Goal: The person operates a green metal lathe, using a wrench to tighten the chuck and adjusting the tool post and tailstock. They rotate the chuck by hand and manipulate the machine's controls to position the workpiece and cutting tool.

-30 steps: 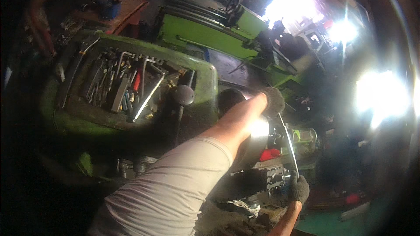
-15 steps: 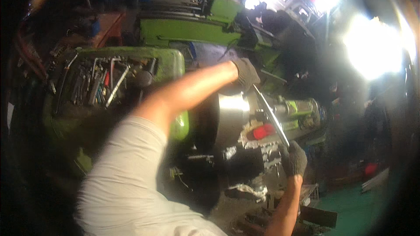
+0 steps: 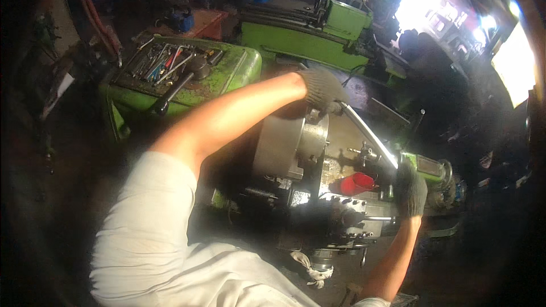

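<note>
Head cam: gloved L hand (image 3: 324,88), R hand (image 3: 410,192) seem wrapped round opp. ends of metal bar (image 3: 369,134), R of lathe chuck (image 3: 278,146); L fingertips unclear. Step prob. bar handling; next calls for steady grip, clear of red container (image 3: 355,184).

Head view (left fisheye of a worn pair): I look down and forward from above the near pale sleeve (image 3: 142,216), close over the left hand (image 3: 324,88) and right hand (image 3: 412,192), toward the far green machine (image 3: 290,44).
</note>
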`<state>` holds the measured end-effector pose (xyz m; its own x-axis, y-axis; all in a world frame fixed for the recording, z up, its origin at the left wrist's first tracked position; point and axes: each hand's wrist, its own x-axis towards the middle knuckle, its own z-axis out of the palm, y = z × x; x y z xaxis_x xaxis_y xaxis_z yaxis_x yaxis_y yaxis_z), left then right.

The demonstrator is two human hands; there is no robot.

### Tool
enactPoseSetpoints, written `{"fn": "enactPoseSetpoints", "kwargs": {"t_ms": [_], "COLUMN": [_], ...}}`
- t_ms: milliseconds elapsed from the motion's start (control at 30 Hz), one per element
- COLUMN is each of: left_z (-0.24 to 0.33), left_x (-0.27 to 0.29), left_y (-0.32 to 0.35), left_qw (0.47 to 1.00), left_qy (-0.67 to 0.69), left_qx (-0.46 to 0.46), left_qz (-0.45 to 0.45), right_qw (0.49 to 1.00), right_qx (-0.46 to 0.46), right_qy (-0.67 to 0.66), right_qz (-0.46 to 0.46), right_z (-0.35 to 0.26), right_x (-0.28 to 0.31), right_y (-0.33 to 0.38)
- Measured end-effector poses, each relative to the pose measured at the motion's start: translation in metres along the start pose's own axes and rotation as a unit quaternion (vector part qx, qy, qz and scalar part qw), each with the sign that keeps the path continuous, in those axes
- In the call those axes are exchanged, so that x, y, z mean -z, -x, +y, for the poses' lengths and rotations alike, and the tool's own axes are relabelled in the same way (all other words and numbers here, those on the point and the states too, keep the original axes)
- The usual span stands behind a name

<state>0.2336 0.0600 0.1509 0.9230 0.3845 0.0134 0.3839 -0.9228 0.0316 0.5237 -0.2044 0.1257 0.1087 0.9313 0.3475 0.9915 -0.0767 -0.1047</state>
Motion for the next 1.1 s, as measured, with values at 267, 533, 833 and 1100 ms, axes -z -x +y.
{"fn": "enactPoseSetpoints", "kwargs": {"t_ms": [267,533,833,1100], "left_z": [0.052,0.076,0.054,0.038], "left_x": [-0.013,-0.021,-0.020,-0.027], "left_y": [-0.012,0.019,0.016,0.031], "left_qw": [0.959,0.931,0.945,0.909], "left_qy": [0.021,0.029,0.002,-0.049], "left_qx": [0.270,0.341,0.316,0.395], "left_qz": [0.079,0.125,0.088,0.122], "right_qw": [0.972,0.967,0.972,0.974], "right_qx": [0.122,0.166,0.229,0.221], "right_qy": [-0.123,-0.184,-0.021,0.052], "right_qz": [0.161,0.063,0.053,-0.024], "right_z": [0.014,-0.016,0.060,0.103], "right_x": [0.012,0.017,-0.087,-0.090], "right_y": [-0.072,-0.104,-0.230,-0.270]}}
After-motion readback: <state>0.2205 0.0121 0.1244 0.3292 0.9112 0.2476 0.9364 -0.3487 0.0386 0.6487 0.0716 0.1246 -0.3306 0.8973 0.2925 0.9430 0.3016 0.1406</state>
